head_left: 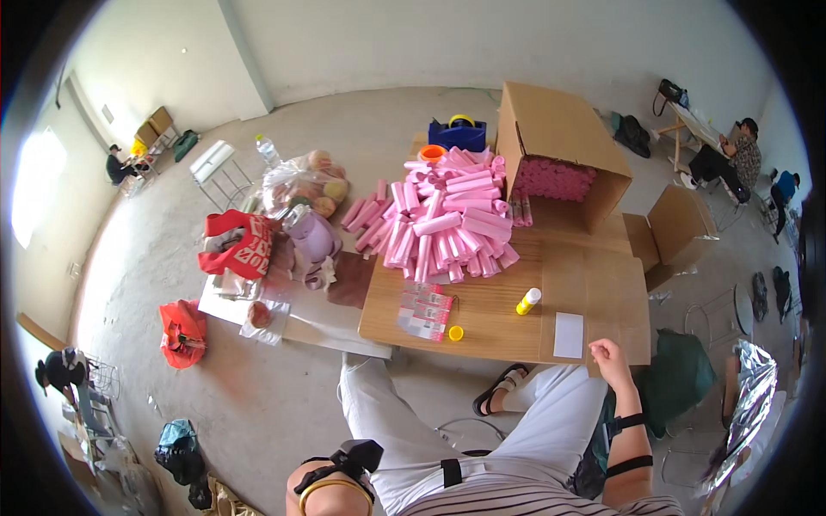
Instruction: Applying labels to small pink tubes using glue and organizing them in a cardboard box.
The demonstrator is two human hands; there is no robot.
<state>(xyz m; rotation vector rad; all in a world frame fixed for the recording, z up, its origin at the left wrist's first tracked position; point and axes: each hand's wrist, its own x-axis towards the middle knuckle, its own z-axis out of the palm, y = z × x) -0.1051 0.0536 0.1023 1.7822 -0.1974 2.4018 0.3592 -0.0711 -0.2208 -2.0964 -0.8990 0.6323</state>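
My right hand point(610, 359) is over the near right edge of the wooden table point(508, 327), fingers curled together; anything in them is too small to make out. Just left of it lies a blank white card point(569, 335) on a flat piece of cardboard point(607, 284). A yellow and white glue stick point(528, 301) stands near the cardboard's left edge, and a round yellow cap point(456, 333) lies farther left. Beside the cap are several printed label strips point(423, 311). Behind them rises a heap of pink rolls point(447, 219). Of my left arm only a banded part shows; the hand is out of view.
An open carton point(559, 125) with pink contents stands at the back right, near a blue tape dispenser point(458, 133) and an orange ring point(433, 153). On the left are a red bag point(237, 245), a lilac bottle point(311, 234) and a fruit bag point(305, 185). Other people sit farther off.
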